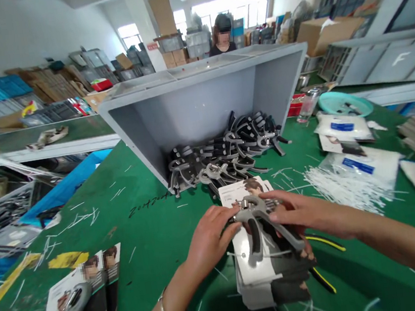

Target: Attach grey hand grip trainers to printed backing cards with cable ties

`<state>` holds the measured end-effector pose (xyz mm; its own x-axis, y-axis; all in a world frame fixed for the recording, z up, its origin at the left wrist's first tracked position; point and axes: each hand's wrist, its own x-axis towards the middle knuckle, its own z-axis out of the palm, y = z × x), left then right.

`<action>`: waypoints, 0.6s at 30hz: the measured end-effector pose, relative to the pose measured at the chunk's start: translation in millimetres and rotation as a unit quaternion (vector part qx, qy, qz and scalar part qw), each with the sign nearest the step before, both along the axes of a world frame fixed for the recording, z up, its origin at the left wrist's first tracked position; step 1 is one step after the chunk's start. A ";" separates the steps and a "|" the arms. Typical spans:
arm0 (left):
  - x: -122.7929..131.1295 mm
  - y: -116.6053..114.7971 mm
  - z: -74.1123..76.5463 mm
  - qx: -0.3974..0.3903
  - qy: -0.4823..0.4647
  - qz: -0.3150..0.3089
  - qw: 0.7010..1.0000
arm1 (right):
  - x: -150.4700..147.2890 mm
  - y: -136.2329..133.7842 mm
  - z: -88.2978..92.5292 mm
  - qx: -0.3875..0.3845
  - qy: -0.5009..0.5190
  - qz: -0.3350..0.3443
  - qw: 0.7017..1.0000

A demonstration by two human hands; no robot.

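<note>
A grey pliers-like tool with black grips (254, 231) lies on a stack of printed cards (258, 291), its rounded head away from me. My left hand (213, 232) pinches the left side of its head. The fingers of my right hand (295, 211) close around its right side and handle. A thin white cable tie (277, 254) runs crosswise near the handles. Partly hidden by the stack, yellow-and-black tool handles (325, 280) stick out to the right. Beyond my hands, a grey crate (201, 108) tipped on its side holds a heap of similar tools (225, 148).
White cable ties (343, 186) spill from a plastic bag (382, 165) at right, with loose ones scattered over the green table (156, 264). At left lie carded tools (77, 310). A turquoise basin (345, 101) stands at the back right. Behind the crate is another person (221, 36).
</note>
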<state>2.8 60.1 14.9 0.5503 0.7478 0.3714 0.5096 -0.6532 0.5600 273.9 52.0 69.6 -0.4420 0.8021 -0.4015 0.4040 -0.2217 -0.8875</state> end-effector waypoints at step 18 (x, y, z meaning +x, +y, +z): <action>42.2 9.9 9.5 -0.135 -0.123 -0.012 0.983 | -28.9 -27.3 -41.8 0.374 -0.057 -0.105 0.920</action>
<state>45.0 70.0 24.4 0.4877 0.8249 0.2859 0.3230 -0.4747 0.8188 245.0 24.7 27.8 -0.2354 0.9355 0.2636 0.5221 0.3505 -0.7775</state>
